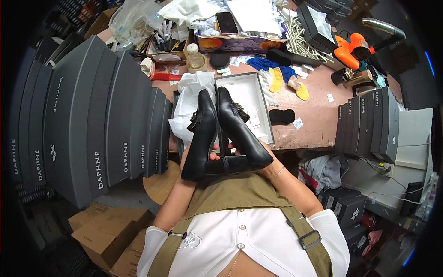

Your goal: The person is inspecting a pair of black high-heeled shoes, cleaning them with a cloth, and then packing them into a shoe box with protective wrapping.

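Note:
A pair of black leather loafers with metal-trimmed buckles is held up in front of me, toes pointing away and tilted toward each other. My left hand (214, 154) is closed round the left loafer (198, 141). Most of that hand is hidden behind the shoe. The right loafer (237, 128) is gripped by my right hand (272, 159), its fingers partly showing between the shoes. Behind the loafers lies an open shoebox (269, 121) with a white inside. White tissue paper (189, 87) spills up at its left side.
Tall stacks of dark grey shoeboxes (74, 120) crowd the left side; more shoeboxes (369, 124) stand at the right. On the pink tabletop (318, 111) are a black insole (282, 117), yellow pads (276, 80), a jar (196, 62) and an orange tool (350, 51). Cardboard cartons (106, 235) sit lower left.

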A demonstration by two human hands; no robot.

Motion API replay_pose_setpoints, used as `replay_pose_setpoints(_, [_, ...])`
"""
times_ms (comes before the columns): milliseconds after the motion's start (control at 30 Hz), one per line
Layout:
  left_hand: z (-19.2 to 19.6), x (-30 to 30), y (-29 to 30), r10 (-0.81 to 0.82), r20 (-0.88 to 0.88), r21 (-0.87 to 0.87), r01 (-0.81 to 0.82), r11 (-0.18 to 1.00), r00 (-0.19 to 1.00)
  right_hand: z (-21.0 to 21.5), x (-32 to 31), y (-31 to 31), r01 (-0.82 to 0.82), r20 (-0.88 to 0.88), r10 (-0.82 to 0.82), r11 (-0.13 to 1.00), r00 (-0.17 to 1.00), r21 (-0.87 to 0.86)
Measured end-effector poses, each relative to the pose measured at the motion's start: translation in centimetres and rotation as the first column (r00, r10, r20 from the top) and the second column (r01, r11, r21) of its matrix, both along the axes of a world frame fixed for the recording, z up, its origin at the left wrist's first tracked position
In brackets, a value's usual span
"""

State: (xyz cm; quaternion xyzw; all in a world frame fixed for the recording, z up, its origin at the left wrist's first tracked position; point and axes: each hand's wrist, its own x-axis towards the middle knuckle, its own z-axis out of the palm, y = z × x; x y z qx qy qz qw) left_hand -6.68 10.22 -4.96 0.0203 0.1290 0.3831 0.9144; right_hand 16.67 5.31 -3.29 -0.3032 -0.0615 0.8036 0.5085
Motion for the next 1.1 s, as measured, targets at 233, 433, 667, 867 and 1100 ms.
replay_pose_setpoints(233, [2.0,0.4,0.8,-0.132,-0.192,-0.03,0.128,0.991,0.973,0.1,-1.2,-2.1,0.125,0.007,-0.125,0.992,0.992,-0.02])
replay_pose_setpoints(433, [1.0,1.1,0.7,-0.204,-0.173,-0.038,0.2,0.979,0.964,0.5,-0.7,-3.0,0.201,0.013,-0.2,0.977,0.98,-0.075])
replay_pose_setpoints(667, [0.2,4.1,1.0,-0.222,-0.039,-0.078,0.219,0.973,0.974,1.9,4.5,-3.6,0.319,0.21,-0.302,0.947,0.93,-0.047])
replay_pose_setpoints(867, [2.1,8.2,2.9,-0.041,-0.463,0.036,0.065,0.997,0.885,-3.5,22.1,-5.6,0.568,0.839,-0.435,0.8,0.326,0.194])
replay_pose_setpoints(1100, [1.9,12.1,4.3,0.224,-0.667,0.406,0.094,0.909,0.711,-13.1,30.4,-3.5,0.304,0.802,0.032,0.934,-0.596,0.189])
